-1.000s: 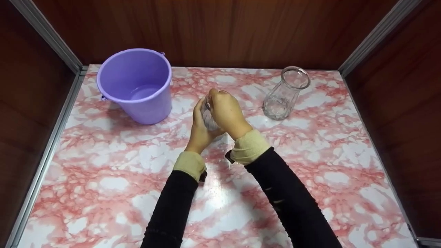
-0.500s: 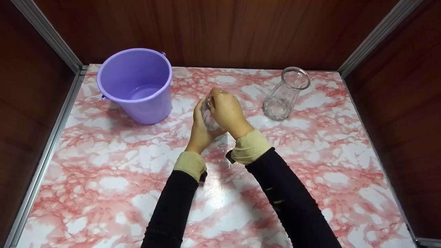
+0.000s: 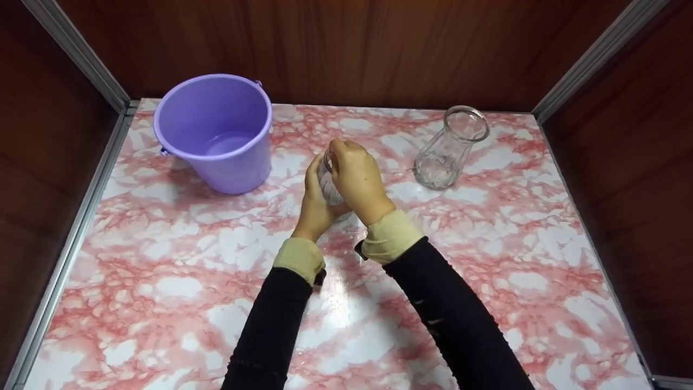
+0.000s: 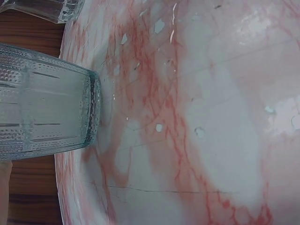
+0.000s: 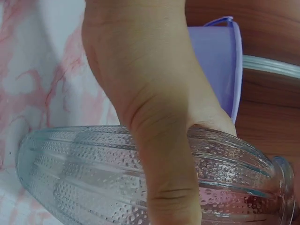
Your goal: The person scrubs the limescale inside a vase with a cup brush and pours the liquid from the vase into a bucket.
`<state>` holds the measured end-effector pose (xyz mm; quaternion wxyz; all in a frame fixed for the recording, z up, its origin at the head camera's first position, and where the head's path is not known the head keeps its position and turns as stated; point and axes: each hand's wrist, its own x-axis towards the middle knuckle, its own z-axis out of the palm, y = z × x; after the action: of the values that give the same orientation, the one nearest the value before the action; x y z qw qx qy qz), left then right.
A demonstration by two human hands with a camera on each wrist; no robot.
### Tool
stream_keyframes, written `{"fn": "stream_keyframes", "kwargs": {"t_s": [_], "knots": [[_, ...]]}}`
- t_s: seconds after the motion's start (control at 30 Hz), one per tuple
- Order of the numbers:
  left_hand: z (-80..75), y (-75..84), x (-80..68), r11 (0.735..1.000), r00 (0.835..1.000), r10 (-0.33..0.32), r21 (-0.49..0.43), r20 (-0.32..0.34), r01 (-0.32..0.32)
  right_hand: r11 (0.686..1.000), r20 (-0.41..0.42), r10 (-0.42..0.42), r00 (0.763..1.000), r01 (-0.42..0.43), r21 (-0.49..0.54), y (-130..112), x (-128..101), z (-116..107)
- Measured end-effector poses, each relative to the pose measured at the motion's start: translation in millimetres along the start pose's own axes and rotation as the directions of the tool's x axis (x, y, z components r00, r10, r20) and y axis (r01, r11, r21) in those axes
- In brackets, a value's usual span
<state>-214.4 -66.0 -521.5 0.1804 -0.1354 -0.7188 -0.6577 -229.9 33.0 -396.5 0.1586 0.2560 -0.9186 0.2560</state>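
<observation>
Near the middle of the table my left hand (image 3: pixel 314 203) grips a clear ribbed glass vase (image 3: pixel 328 187), its thumb wrapped round the side as the right wrist view shows. The vase tilts in the hand; its dotted glass base (image 4: pixel 91 112) appears at the left of the left wrist view. Over the vase's mouth, my right hand (image 3: pixel 360 181) has bent fingers, with the tips hidden at or inside the rim. Pink shows through the glass near the neck (image 5: pixel 215 199); what it is, and whether the right fingers hold anything, cannot be told.
A purple bucket (image 3: pixel 233 170) stands at the back left. A second clear glass vase (image 3: pixel 439 169) stands upright at the back right. Brown wood-grain panels (image 3: pixel 346 49) with metal edging enclose the back and sides of the red-and-white marbled table (image 3: pixel 178 314). Small wet-looking spots (image 4: pixel 199 132) dot the surface.
My right hand and forearm have shifted slightly at the vase's mouth, and the far rim is now covered. The left hand keeps its grip; the bucket and second vase stand where they were.
</observation>
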Motion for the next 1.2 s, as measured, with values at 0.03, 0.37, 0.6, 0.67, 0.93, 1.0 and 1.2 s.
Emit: {"fn": "stream_keyframes", "kwargs": {"t_s": [0.03, 0.37, 0.6, 0.67, 0.93, 1.0, 1.2], "knots": [[0.1, -0.2, 0.0, 1.000, 1.000, 0.003, -0.001, -0.003, -0.003, 1.000, -0.006, -0.004, 1.000, 0.004, -0.002, -0.1, -0.3, 0.5], [-0.4, -0.9, -0.3, 1.000, 1.000, -0.001, 0.012, 0.001, 0.001, 0.999, 0.090, 0.042, 0.995, -0.043, 0.010, -0.2, 3.2, -5.6], [0.4, 4.7, -0.6, 1.000, 1.000, -0.028, 0.000, -0.008, 0.028, 0.999, 0.112, 0.046, 0.993, -0.044, -0.021, -0.2, 4.8, -6.1], [0.2, 9.9, -0.3, 1.000, 1.000, -0.027, -0.008, -0.005, 0.027, 0.998, 0.110, 0.050, 0.993, -0.047, -0.034, -0.7, 5.3, -5.9], [-1.1, 10.9, -0.7, 0.998, 0.999, -0.042, 0.038, -0.011, 0.043, 0.998, 0.132, 0.043, 0.990, -0.036, -0.059, -0.6, 7.4, -6.4], [-1.3, 6.5, -0.7, 0.998, 0.999, -0.049, 0.048, -0.010, 0.049, 0.998, 0.140, 0.045, 0.989, -0.037, -0.059, 0.0, 8.0, -6.7], [-0.7, 0.9, -0.7, 0.999, 0.999, -0.031, 0.044, -0.008, 0.032, 0.998, 0.160, 0.055, 0.986, -0.051, -0.029, 1.4, 8.2, -8.9]]}}
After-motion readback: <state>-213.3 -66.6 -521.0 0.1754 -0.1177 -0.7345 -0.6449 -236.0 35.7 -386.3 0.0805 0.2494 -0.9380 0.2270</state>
